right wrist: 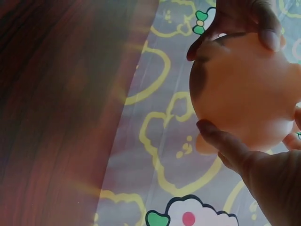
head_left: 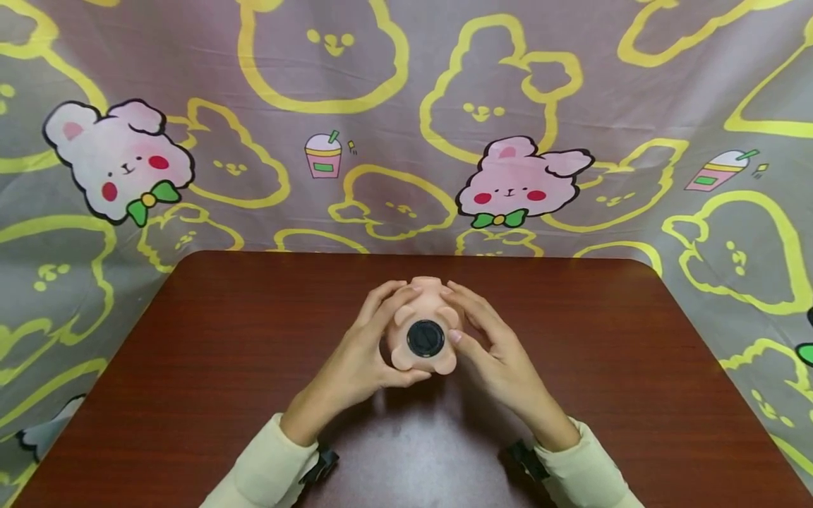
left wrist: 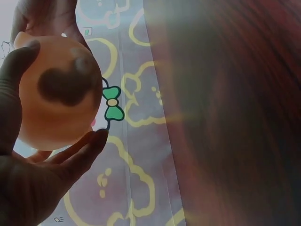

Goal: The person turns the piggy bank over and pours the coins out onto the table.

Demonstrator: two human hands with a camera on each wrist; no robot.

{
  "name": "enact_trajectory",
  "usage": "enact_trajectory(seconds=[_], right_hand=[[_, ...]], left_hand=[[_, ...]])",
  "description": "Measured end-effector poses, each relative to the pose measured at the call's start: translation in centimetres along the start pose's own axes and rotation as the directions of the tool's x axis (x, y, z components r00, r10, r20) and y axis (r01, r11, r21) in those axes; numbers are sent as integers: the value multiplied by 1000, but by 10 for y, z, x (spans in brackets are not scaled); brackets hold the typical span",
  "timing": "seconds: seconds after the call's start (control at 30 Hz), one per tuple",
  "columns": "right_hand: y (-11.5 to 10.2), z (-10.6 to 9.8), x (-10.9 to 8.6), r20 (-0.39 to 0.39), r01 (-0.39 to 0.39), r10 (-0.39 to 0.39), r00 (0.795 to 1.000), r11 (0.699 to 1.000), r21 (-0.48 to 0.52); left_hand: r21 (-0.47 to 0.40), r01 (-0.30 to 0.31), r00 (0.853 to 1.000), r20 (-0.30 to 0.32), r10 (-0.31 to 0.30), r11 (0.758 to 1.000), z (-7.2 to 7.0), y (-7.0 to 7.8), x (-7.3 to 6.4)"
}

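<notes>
Both hands hold a pale pink piggy bank above the middle of the table, its underside turned toward the head camera. Four stubby feet surround a round black plug in its belly. My left hand grips one side, fingers over the upper part and thumb beneath the lower edge. On the other side is my right hand, its fingers on the upper side and its thumb beside the plug. The rounded body fills the left wrist view's left side; the right wrist view shows its smooth flank.
The dark reddish-brown table has rounded far corners. A cloth backdrop with yellow outlines and cartoon rabbits hangs behind and along both sides. Black straps sit at the pale sleeves.
</notes>
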State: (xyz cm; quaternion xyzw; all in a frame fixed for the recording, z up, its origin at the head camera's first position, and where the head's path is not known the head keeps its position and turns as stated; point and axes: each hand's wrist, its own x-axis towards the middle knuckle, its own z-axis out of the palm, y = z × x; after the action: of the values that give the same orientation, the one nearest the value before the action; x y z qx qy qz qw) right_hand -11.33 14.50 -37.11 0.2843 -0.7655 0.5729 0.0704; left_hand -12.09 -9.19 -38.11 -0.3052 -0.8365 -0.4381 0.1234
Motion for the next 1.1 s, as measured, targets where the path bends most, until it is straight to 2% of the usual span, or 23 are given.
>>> enact_trajectory(seconds=[0.17, 0.33, 0.5, 0.6, 0.7, 0.97, 1.03, 1.1], right_hand=[[3, -1, 0, -19, 13, -13, 1000, 1000, 14], [-1, -1, 1, -47, 21, -23, 999, 999, -32], [-11, 2, 4, -127, 116, -135, 983, 982, -148], [-18, 3, 5, -162, 180, -227, 960, 949, -259], [-23, 5, 5, -157, 247, -313, 937, 909, -336], [-26, 13, 7, -55, 415, -524, 850, 729, -544], [-25, 14, 8, -30, 440, -553, 832, 692, -572], [-25, 15, 8, -10, 452, -566, 824, 668, -591]], left_hand=[[-60, 9, 1000, 10, -8, 998, 2, 4, 1], [-45, 24, 1000, 0, -24, 999, 2, 6, 2], [-12, 46, 999, -15, -47, 999, 4, 6, 2], [0, 56, 998, -18, -56, 998, 5, 7, 3], [5, 67, 998, -16, -67, 998, 6, 8, 4], [41, 115, 993, -3, -115, 993, 7, 13, 6], [46, 114, 993, -5, -114, 992, 8, 14, 6], [52, 109, 994, -9, -109, 993, 8, 14, 7]])
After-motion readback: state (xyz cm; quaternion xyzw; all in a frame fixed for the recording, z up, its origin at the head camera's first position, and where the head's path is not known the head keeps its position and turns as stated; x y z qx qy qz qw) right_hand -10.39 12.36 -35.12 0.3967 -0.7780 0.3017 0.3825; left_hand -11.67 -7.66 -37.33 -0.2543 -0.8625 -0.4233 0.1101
